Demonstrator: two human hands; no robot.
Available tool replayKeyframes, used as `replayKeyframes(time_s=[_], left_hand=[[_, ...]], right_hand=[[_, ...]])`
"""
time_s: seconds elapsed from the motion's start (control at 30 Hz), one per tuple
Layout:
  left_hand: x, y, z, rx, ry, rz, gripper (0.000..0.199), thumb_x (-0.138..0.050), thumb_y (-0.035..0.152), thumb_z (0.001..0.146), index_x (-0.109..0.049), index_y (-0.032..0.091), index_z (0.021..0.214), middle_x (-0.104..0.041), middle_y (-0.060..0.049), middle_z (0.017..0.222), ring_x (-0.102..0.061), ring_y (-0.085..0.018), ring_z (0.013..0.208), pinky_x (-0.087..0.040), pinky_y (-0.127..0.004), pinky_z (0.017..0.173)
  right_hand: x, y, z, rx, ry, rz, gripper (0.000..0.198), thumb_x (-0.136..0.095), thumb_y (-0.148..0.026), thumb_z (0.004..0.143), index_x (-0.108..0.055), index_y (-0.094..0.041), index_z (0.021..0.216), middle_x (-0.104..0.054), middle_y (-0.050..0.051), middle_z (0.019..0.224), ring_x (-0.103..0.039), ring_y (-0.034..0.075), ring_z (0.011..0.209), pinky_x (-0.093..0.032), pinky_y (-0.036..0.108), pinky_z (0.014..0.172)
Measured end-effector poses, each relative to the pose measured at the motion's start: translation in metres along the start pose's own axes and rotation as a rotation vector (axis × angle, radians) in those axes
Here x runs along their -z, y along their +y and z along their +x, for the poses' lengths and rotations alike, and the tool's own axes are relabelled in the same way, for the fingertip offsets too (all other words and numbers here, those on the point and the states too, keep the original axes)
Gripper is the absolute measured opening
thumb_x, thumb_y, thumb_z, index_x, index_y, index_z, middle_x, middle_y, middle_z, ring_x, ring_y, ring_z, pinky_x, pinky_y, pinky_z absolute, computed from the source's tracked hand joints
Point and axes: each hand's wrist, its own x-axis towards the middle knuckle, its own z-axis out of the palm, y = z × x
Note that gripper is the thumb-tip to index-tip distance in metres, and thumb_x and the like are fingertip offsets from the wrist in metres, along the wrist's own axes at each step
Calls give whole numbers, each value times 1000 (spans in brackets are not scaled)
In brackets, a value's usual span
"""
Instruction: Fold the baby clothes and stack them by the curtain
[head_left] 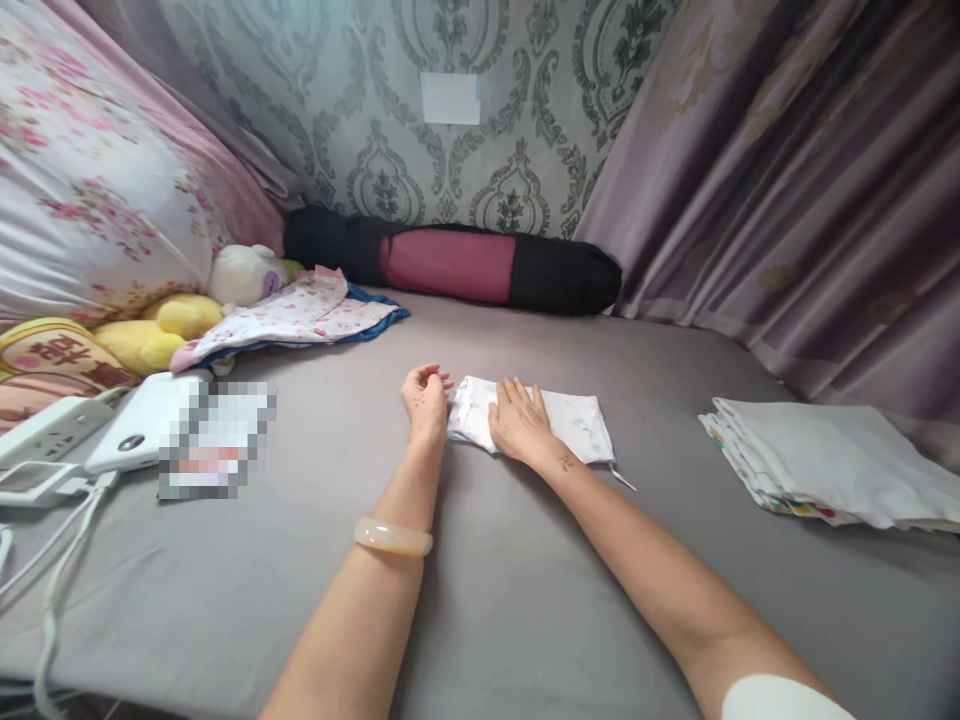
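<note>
A small white folded cloth item (577, 425) with a faint print lies on the grey bed sheet (480, 600), and a thin white string trails from its right corner. My right hand (519, 415) rests flat on top of it, fingers stretched out. Just beyond its left end is my left hand (426, 400), with loosely bent fingers somewhat apart and nothing visible in them. Whether those fingertips touch the cloth's edge I cannot tell. A pale bangle (394, 537) circles my left forearm.
On the right lies a stack of folded white cloths (832, 460). A black and maroon bolster-like roll (450, 265) lines the wall. At left are a printed garment (292, 315), plush toys (161, 330), a white device (150, 420), a power strip (52, 430), cables and a blurred packet (221, 440).
</note>
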Motion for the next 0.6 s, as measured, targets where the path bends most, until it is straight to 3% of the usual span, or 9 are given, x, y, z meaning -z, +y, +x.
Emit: replayKeyframes(time_s=[0.27, 0.6], left_hand=[[2, 1, 0, -19, 9, 1, 20, -46, 14, 71, -56, 16, 88, -66, -4, 79, -65, -12, 64, -46, -22, 57], [2, 2, 0, -7, 20, -11, 20, -47, 14, 71, -57, 16, 88, -66, -4, 79, -66, -13, 66, -49, -25, 61]], right_hand=[[-2, -27, 2, 59, -30, 37, 65, -17, -39, 99, -24, 0, 151, -22, 16, 158, -15, 26, 148, -2, 47, 119], [-4, -28, 3, 38, -86, 32, 66, -16, -41, 99, -21, 0, 152, -17, 15, 160, -10, 26, 148, 1, 48, 119]])
